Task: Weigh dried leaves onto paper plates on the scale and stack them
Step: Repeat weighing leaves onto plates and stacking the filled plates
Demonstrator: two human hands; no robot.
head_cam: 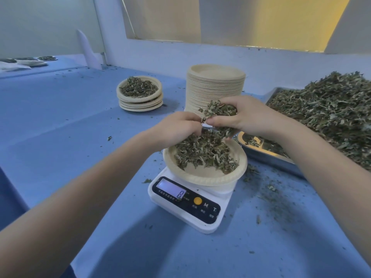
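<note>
My right hand [244, 115] is holding a clump of dried leaves [218, 111] over the paper plate [202, 175] on the scale [186, 205]. My left hand [180, 127] is curling its fingers, pinching at that clump. If I am letting go too fast, too many leaves may be falling and spilling past the rim. Bits are lying on the blue table [80, 127], near a white wall [200, 55].

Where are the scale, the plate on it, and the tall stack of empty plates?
scale [200, 219]: head view, white front casing beside the control panel.
plate on the scale [202, 177]: head view, bare front rim.
tall stack of empty plates [208, 91]: head view, ribbed side of the stack.
</note>
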